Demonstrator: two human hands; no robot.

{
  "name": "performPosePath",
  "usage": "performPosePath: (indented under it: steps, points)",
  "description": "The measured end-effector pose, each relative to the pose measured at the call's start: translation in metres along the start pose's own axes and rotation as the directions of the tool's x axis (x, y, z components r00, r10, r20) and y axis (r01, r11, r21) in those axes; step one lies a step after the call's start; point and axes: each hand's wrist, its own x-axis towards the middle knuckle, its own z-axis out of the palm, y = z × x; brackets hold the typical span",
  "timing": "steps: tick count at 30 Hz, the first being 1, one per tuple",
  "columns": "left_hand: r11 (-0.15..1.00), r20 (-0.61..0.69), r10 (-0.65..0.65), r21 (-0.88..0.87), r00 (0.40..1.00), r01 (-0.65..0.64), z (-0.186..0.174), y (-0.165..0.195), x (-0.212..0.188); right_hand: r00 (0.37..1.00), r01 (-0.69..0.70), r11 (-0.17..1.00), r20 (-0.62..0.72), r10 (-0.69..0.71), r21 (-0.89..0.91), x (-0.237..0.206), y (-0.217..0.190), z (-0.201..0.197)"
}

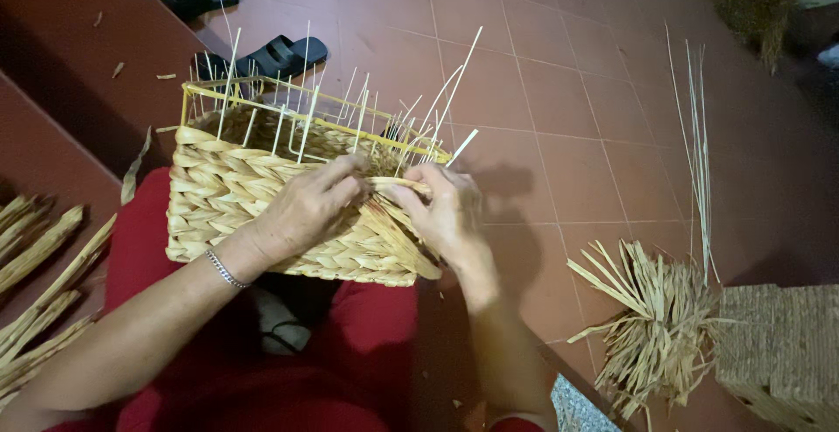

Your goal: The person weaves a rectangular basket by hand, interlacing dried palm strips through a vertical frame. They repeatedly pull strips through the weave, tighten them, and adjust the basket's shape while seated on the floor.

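Two hands are working at the upper edge of a half-woven basket (262, 205) that we are resting on our lap, over the red garment (350, 345). Our left hand (306, 209) is lying across the woven side, fingers curled and pressing a flat straw strand (398, 186) against the weave. Our right hand (446, 214) is sitting just beside it, touching the same strand, fingers pinching it closed near the corner of the basket. Above both hands, the yellow wire frame (262, 104) is standing bare, with thin pale stalks (419, 117) sticking up from it. A metal bracelet (225, 269) is circling our left wrist. To the right of our right hand, well apart, a bundle of loose straw (655, 327) is lying on the tiled floor (568, 117), touching a woven block (782, 345). To the left of our left hand, more straw strips (44, 257) are lying. Beyond the basket, two black sandals (280, 55) are sitting on the floor.
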Motion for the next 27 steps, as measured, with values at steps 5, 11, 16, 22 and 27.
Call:
performPosePath:
  steps: [5, 11, 16, 22, 27]
  points:
    - [0.995, 0.152, -0.096, 0.009, 0.984, 0.096, 0.009, -0.012, -0.001, 0.996, -0.075, 0.997, 0.035, 0.076, -0.031, -0.009, 0.004, 0.018]
    - [0.944, 0.276, -0.323, 0.163, 0.905, 0.287, 0.031, -0.030, 0.022, 0.931, -0.359, 0.907, 0.152, 0.331, 0.220, -0.029, 0.003, 0.015]
    - [0.971, 0.111, -0.230, 0.087, 0.967, 0.221, 0.025, -0.018, 0.021, 0.993, -0.099, 0.978, -0.046, 0.110, 0.186, -0.029, -0.004, 0.005]
    - [0.957, 0.214, -0.151, 0.276, 0.965, 0.088, 0.025, -0.017, 0.026, 0.992, 0.032, 0.994, -0.119, -0.044, -0.101, -0.043, -0.018, -0.013]
    - [0.947, 0.404, -0.303, 0.228, 0.863, 0.226, 0.041, -0.023, 0.037, 0.998, 0.052, 0.991, 0.029, -0.049, -0.122, -0.055, -0.028, -0.016]
